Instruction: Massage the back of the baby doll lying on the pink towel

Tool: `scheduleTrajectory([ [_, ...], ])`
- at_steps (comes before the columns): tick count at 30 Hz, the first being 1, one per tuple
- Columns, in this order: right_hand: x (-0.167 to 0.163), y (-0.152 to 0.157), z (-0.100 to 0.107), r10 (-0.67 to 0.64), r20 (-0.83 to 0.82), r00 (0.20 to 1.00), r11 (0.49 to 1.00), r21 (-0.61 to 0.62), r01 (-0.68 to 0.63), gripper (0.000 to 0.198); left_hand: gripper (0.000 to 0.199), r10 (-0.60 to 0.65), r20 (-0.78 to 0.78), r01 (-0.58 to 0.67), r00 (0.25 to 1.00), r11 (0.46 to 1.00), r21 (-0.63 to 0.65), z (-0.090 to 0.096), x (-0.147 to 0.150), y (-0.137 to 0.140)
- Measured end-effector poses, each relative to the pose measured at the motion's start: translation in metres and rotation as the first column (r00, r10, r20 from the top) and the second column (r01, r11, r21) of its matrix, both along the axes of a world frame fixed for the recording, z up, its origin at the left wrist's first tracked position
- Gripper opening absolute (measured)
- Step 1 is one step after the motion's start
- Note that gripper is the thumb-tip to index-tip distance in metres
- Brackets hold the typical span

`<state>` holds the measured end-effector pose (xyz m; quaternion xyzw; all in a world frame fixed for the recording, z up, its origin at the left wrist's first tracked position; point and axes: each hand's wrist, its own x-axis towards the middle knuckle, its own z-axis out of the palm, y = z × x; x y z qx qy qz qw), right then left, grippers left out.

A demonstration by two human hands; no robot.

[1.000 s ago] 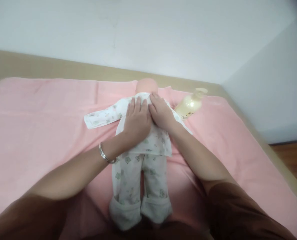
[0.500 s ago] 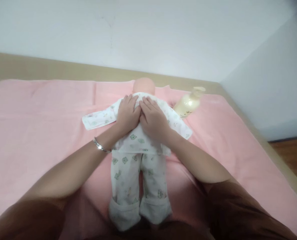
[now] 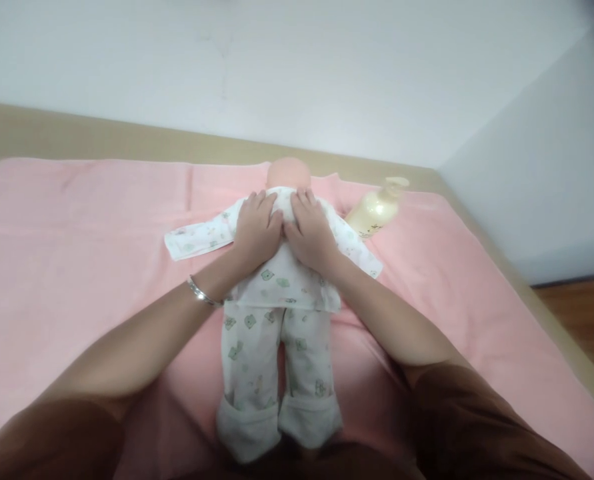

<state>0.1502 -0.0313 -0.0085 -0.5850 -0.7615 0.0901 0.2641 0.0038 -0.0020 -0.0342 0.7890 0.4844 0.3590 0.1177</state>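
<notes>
While a bald, pink-headed doll (image 3: pixel 291 283) in white printed clothes lies stretched out on a big pink cloth sheet (image 3: pixel 91 267), the left hand (image 3: pixel 257 233) and right hand (image 3: pixel 314 237) are just resting flat on its upper body, fingers kinda spread, and a pale yellow pump bottle (image 3: pixel 377 212) sits right by one sleeve (image 3: pixel 359 247)

The left hand (image 3: pixel 257 233) and the right hand (image 3: pixel 313 235) lie side by side, flat and palm side down, fingers (image 3: pixel 303 203) extended forward and only slightly parted. The thumbs (image 3: pixel 277 223) angle inward, their tips just beside each other. Both wrists (image 3: pixel 225 275) sit behind the hands, and the left forearm (image 3: pixel 157 340) and the right forearm (image 3: pixel 391 313) slant apart toward widely spaced elbows (image 3: pixel 421 360)
</notes>
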Motion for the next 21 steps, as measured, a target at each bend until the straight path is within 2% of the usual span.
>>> scheduleTrajectory([
  [3,0.007,0.011,-0.005,-0.041,-0.051,0.998,0.999,-0.008,0.041,0.064,0.049,0.031,-0.021,-0.031,0.999,1.0,0.004,0.01,0.004,-0.012],
  [6,0.012,0.016,-0.008,-0.058,-0.057,0.997,0.998,0.015,0.059,0.057,0.049,0.005,-0.093,0.0,0.996,0.999,0.051,0.019,0.01,-0.031],
  [10,0.012,0.017,-0.01,-0.055,-0.014,0.998,0.994,0.09,0.056,0.047,0.052,-0.032,-0.144,0.031,0.989,0.999,-0.013,0.025,0.017,-0.049],
  [15,0.011,0.014,-0.006,-0.046,0.09,0.995,0.992,0.12,0.035,0.042,0.054,-0.017,-0.087,0.006,0.996,0.993,-0.117,0.028,0.016,-0.046],
  [21,0.002,-0.01,0.008,-0.067,0.292,0.954,0.981,0.193,0.01,0.051,0.06,-0.025,-0.001,0.024,1.0,0.985,-0.172,0.025,0.01,-0.029],
])
